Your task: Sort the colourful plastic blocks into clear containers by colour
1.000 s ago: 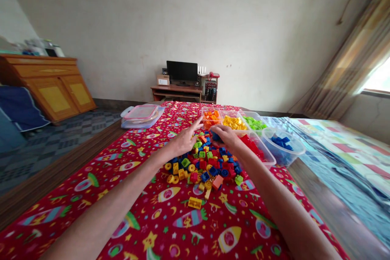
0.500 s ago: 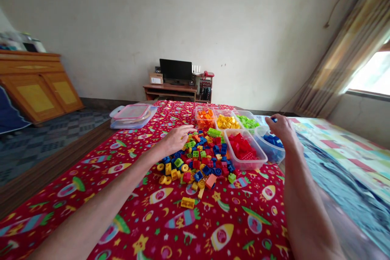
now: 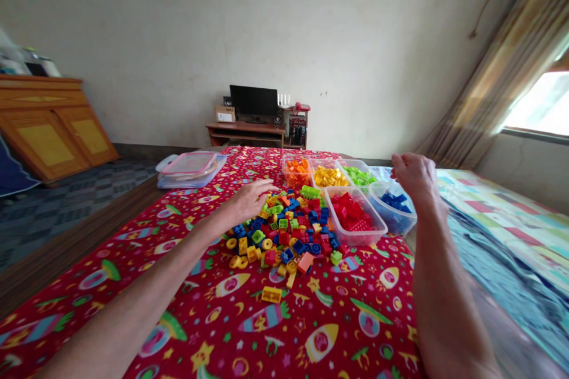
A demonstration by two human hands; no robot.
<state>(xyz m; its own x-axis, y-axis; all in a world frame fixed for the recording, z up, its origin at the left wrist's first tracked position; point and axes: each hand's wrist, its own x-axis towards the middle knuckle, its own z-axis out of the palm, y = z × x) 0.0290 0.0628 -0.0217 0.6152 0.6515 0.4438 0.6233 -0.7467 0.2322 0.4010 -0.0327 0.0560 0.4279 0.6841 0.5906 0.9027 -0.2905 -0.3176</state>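
A pile of mixed coloured building bricks (image 3: 288,234) lies on a red rocket-print cloth (image 3: 267,331). My left hand (image 3: 249,198) rests on the pile's far left edge, fingers curled over bricks; what it holds I cannot make out. My right hand (image 3: 412,174) hovers above the round tub of blue bricks (image 3: 393,213), fingers loosely apart and empty. Beside that tub stands a clear tub of red bricks (image 3: 353,219). Behind them are tubs of orange bricks (image 3: 297,170), yellow bricks (image 3: 329,176) and green bricks (image 3: 359,176).
Stacked clear lids with a pink rim (image 3: 189,167) lie at the cloth's far left. A single yellow brick (image 3: 271,294) sits apart near me. A patterned bedspread (image 3: 511,231) lies to the right. A wooden cabinet (image 3: 48,130) and a desk with a monitor (image 3: 253,109) stand farther back.
My right hand went from the pile to the blue tub carrying a blue brick, and now hovers empty above it. My left hand stayed at the pile's far left.
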